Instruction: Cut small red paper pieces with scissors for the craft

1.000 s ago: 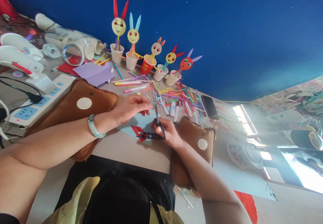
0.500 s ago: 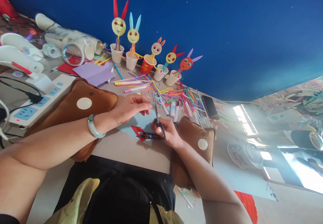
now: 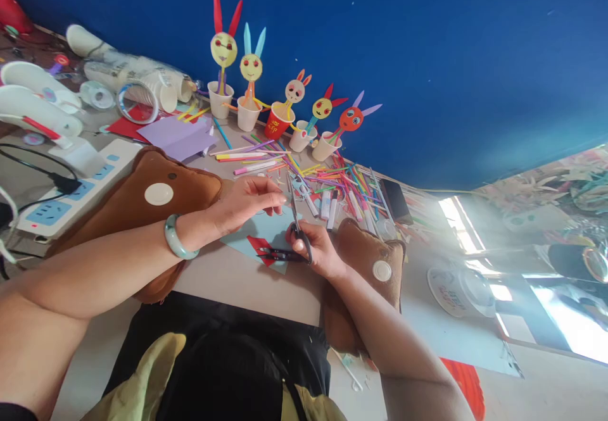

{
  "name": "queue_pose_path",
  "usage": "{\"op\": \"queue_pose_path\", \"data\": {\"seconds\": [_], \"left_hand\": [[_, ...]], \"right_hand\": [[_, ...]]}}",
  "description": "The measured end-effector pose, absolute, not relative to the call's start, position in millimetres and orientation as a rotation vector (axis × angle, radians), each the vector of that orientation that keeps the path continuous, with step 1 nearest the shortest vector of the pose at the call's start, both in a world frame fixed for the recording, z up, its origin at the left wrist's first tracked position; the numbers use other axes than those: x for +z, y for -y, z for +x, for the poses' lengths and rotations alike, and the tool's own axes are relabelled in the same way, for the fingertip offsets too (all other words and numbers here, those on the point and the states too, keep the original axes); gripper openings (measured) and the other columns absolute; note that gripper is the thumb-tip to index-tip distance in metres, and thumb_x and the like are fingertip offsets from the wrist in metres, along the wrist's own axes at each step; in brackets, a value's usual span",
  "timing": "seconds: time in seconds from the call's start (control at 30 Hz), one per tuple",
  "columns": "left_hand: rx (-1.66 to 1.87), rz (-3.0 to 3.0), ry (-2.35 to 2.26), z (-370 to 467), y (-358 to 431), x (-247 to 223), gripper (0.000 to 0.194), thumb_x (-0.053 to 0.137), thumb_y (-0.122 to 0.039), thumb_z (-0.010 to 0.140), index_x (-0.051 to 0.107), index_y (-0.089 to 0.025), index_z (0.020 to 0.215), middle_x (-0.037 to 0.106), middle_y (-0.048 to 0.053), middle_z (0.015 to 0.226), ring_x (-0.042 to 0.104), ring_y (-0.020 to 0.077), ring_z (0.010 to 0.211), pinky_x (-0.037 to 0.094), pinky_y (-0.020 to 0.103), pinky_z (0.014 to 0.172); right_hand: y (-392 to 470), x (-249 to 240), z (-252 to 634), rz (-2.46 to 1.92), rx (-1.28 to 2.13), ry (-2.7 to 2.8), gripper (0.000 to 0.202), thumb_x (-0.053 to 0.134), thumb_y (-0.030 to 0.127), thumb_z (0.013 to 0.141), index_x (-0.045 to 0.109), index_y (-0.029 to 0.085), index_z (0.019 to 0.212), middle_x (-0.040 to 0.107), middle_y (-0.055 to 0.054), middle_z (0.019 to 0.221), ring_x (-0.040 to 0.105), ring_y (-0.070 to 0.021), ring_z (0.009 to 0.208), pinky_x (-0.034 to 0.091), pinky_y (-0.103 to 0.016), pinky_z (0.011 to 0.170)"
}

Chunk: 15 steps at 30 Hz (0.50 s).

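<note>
My right hand (image 3: 317,249) is closed round the black handles of a pair of scissors (image 3: 293,209), whose blades point away from me. Close to the blades, my left hand (image 3: 251,202) has thumb and fingers pinched together; whatever they hold is too small to make out. Beneath both hands lies a sheet of light blue paper (image 3: 242,247). On top of it rest a red paper scrap (image 3: 259,244) and a dark tool with black handles (image 3: 280,255), partly hidden by my right hand.
Rabbit-faced figures in paper cups (image 3: 249,114) line the blue wall. Before them lie colourful sticks and markers (image 3: 254,166). Brown cushions (image 3: 137,206) flank the work spot. A power strip (image 3: 71,196) and purple paper (image 3: 178,136) are at left, a phone (image 3: 396,201) at right.
Almost nothing differs. Both hands and the scissors stay in nearly the same place, with only a very slight shift of the left fingers.
</note>
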<state>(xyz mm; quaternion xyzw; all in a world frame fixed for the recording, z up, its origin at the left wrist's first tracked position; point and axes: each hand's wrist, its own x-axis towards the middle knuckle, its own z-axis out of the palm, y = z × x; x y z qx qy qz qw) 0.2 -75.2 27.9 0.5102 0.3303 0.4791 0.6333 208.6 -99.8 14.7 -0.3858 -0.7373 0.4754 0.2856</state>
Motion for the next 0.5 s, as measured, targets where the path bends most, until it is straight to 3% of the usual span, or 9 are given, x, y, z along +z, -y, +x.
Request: {"op": "queue_pose_path", "data": {"seconds": [0.5], "left_hand": [[1.116, 1.213, -0.774, -2.1, 75.3, 29.4, 0.015, 0.071, -0.029, 0.075, 0.066, -0.016, 0.070, 0.066, 0.000, 0.066, 0.056, 0.0115, 0.066, 0.045, 0.027, 0.068]], "right_hand": [[99.8, 16.1, 208.9, -1.035, 1.279, 1.976, 0.063, 0.058, 0.078, 0.073, 0.052, 0.018, 0.058, 0.050, 0.001, 0.058, 0.037, -0.0128, 0.062, 0.031, -0.029, 0.062]]}}
